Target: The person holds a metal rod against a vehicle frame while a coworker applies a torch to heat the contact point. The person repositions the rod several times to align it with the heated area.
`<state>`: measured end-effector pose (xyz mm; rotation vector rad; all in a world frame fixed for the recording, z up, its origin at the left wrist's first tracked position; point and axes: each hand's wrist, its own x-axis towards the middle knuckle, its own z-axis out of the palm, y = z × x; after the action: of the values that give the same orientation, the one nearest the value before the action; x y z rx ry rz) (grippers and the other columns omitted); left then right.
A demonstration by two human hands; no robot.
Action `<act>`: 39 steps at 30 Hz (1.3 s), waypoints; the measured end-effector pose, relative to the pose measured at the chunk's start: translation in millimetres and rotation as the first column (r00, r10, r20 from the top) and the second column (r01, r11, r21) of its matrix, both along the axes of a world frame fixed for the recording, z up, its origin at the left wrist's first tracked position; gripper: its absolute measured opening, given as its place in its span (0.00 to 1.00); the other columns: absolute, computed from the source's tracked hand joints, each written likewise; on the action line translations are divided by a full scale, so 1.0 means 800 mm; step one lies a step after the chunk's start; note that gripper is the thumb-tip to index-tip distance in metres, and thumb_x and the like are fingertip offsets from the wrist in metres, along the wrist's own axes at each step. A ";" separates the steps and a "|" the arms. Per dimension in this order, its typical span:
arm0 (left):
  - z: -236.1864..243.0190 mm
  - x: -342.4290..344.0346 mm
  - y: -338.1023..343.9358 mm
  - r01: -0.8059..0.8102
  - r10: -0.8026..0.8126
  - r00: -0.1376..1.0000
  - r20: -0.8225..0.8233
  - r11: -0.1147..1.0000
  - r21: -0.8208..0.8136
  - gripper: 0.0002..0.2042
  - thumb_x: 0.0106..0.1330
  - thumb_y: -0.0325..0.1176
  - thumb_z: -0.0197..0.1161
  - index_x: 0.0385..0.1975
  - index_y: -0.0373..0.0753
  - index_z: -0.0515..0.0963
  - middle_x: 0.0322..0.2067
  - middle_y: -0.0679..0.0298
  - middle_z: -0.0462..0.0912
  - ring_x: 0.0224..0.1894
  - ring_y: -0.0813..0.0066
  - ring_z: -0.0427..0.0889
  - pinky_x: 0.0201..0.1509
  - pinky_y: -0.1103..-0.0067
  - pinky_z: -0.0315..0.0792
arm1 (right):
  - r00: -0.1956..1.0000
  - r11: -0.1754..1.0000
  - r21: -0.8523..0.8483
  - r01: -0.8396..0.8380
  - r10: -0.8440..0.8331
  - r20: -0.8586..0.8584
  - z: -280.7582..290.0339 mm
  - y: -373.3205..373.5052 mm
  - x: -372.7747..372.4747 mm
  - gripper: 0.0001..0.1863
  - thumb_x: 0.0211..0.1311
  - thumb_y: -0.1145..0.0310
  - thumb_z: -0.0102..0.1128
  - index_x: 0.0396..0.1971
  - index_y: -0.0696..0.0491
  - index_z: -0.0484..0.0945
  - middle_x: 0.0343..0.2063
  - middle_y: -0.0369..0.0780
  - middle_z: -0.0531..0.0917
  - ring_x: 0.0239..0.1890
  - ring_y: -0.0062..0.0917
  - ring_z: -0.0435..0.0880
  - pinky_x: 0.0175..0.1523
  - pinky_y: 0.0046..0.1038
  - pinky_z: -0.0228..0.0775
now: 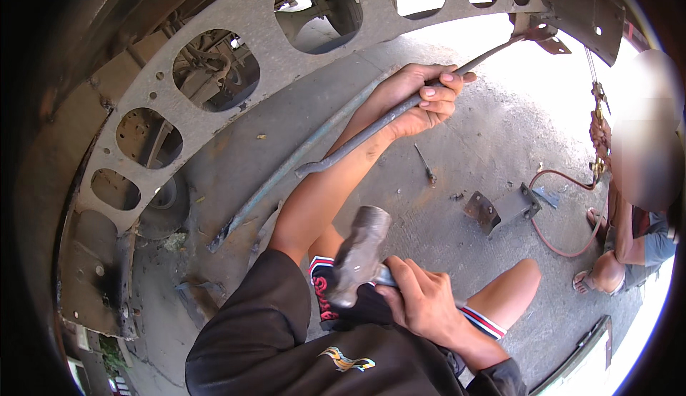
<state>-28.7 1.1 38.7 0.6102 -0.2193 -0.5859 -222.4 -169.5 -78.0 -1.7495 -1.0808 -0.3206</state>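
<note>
My left hand [432, 98] grips a long dark metal bar [364, 132], raised diagonally, its far end at a rusty bracket [544, 35] under the perforated steel frame [209, 135]. The bar's bent near end lies over my forearm in this view. Lower in the middle, my right hand [421, 296] is closed on the handle of a hammer [361, 253], whose heavy steel head is held in front of my body.
At right, a co-worker [650, 246] squats, a hand [599, 130] on a brass cutting torch [597, 167] with hoses. The concrete floor [464, 153] holds a steel bracket [500, 210], a screwdriver [426, 169] and a long pale-blue bar [286, 171]. A wheel [161, 199] is behind the frame.
</note>
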 end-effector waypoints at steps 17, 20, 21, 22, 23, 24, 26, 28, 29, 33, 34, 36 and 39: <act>0.001 0.011 -0.001 -0.014 0.013 0.999 -0.039 0.999 -0.040 0.18 0.79 0.25 0.36 0.62 0.17 0.52 0.25 0.64 0.69 0.15 0.86 0.65 0.17 0.86 0.57 | 0.525 0.691 -0.218 0.689 -0.268 0.808 0.198 0.075 -0.053 0.08 0.50 0.68 0.57 0.20 0.57 0.71 0.11 0.30 0.65 0.13 0.13 0.61 0.16 0.23 0.47; 0.000 0.018 -0.022 0.065 -0.066 0.998 -0.016 0.996 -0.058 0.16 0.79 0.25 0.37 0.58 0.17 0.56 0.24 0.65 0.69 0.15 0.87 0.65 0.18 0.87 0.58 | 0.590 0.758 -0.187 0.625 -0.303 0.748 0.197 0.062 -0.059 0.09 0.50 0.67 0.58 0.21 0.57 0.73 0.12 0.32 0.68 0.14 0.14 0.65 0.16 0.23 0.49; -0.001 0.016 -0.020 0.075 -0.075 0.997 -0.006 0.996 -0.052 0.15 0.79 0.25 0.38 0.56 0.17 0.59 0.23 0.65 0.69 0.15 0.87 0.64 0.19 0.87 0.59 | 0.621 0.794 -0.174 0.582 -0.296 0.726 0.197 0.064 -0.060 0.10 0.50 0.66 0.59 0.21 0.57 0.73 0.12 0.32 0.69 0.15 0.15 0.67 0.16 0.24 0.50; -0.001 0.014 -0.019 0.075 -0.076 0.997 -0.012 0.996 -0.057 0.15 0.79 0.25 0.38 0.56 0.17 0.58 0.23 0.66 0.69 0.15 0.87 0.64 0.19 0.87 0.58 | 0.651 0.829 -0.159 0.536 -0.286 0.703 0.196 0.066 -0.060 0.10 0.50 0.66 0.59 0.21 0.58 0.74 0.13 0.32 0.70 0.15 0.15 0.68 0.16 0.24 0.51; 0.004 0.019 -0.020 0.077 -0.078 0.997 -0.016 0.996 -0.051 0.16 0.79 0.26 0.38 0.57 0.17 0.58 0.23 0.66 0.69 0.15 0.87 0.64 0.18 0.87 0.58 | 0.680 0.861 -0.144 0.488 -0.272 0.681 0.196 0.068 -0.058 0.11 0.50 0.65 0.60 0.22 0.58 0.74 0.13 0.33 0.70 0.16 0.16 0.70 0.16 0.24 0.52; 0.011 0.019 -0.018 0.072 -0.073 0.997 -0.028 0.997 -0.032 0.16 0.79 0.26 0.38 0.57 0.17 0.58 0.23 0.66 0.69 0.14 0.87 0.64 0.18 0.87 0.58 | 0.662 0.835 -0.158 0.527 -0.287 0.692 0.192 0.074 -0.045 0.11 0.50 0.66 0.59 0.22 0.59 0.74 0.14 0.33 0.71 0.17 0.17 0.71 0.17 0.25 0.53; 0.016 0.017 -0.008 0.073 -0.076 0.995 -0.062 0.996 -0.049 0.16 0.80 0.26 0.37 0.58 0.17 0.57 0.23 0.66 0.69 0.14 0.87 0.64 0.17 0.87 0.57 | 0.526 0.770 -0.148 0.621 -0.269 0.807 0.184 0.080 -0.048 0.10 0.47 0.68 0.60 0.24 0.60 0.75 0.14 0.33 0.71 0.17 0.17 0.71 0.16 0.25 0.52; 0.010 0.025 -0.008 0.090 -0.093 0.995 -0.047 0.994 -0.058 0.16 0.79 0.26 0.37 0.58 0.17 0.57 0.23 0.65 0.69 0.14 0.87 0.64 0.17 0.87 0.57 | 0.524 0.768 -0.337 0.545 0.001 0.852 0.189 0.082 -0.075 0.15 0.33 0.73 0.65 0.26 0.61 0.74 0.14 0.33 0.71 0.13 0.16 0.65 0.14 0.24 0.47; 0.010 0.026 -0.003 0.086 -0.088 0.995 -0.041 0.995 -0.055 0.16 0.79 0.25 0.37 0.58 0.17 0.57 0.23 0.65 0.69 0.14 0.87 0.64 0.18 0.87 0.57 | 0.554 0.806 -0.377 0.457 0.074 0.829 0.195 0.080 -0.078 0.16 0.33 0.74 0.65 0.27 0.62 0.75 0.14 0.33 0.72 0.13 0.17 0.66 0.15 0.24 0.48; 0.018 0.018 -0.009 0.071 -0.074 0.994 -0.079 0.997 -0.032 0.16 0.80 0.26 0.36 0.58 0.18 0.57 0.23 0.65 0.69 0.14 0.87 0.64 0.17 0.87 0.58 | 0.767 0.924 -0.177 0.340 -0.164 0.620 0.199 0.081 -0.043 0.14 0.40 0.74 0.66 0.32 0.60 0.79 0.19 0.35 0.77 0.20 0.20 0.75 0.21 0.23 0.61; 0.020 0.014 -0.006 0.058 -0.062 0.995 -0.084 0.997 -0.041 0.16 0.80 0.26 0.35 0.58 0.18 0.57 0.23 0.65 0.69 0.14 0.87 0.64 0.17 0.87 0.58 | 0.760 0.899 -0.262 0.351 -0.110 0.641 0.199 0.086 -0.033 0.09 0.44 0.72 0.64 0.29 0.57 0.80 0.20 0.33 0.77 0.23 0.21 0.77 0.22 0.24 0.62; 0.048 0.005 0.013 0.016 -0.017 0.997 -0.073 1.000 -0.011 0.16 0.79 0.25 0.35 0.58 0.18 0.57 0.23 0.65 0.69 0.14 0.87 0.64 0.17 0.87 0.58 | 0.701 0.888 -0.290 0.358 -0.051 0.711 0.211 0.104 -0.053 0.02 0.46 0.71 0.62 0.22 0.51 0.80 0.18 0.30 0.75 0.23 0.22 0.76 0.21 0.26 0.58; 0.019 0.032 -0.011 0.101 -0.102 0.994 -0.040 0.994 -0.031 0.16 0.79 0.24 0.35 0.58 0.17 0.57 0.24 0.64 0.70 0.14 0.87 0.65 0.18 0.87 0.58 | 0.672 0.894 -0.313 0.321 0.018 0.740 0.200 0.121 -0.075 0.04 0.43 0.73 0.62 0.14 0.48 0.79 0.15 0.28 0.71 0.18 0.22 0.71 0.16 0.28 0.50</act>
<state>-3.4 -7.7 53.6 0.5603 -0.2208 -0.6920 -282.4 -72.4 81.7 -2.1755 -1.6647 -1.0386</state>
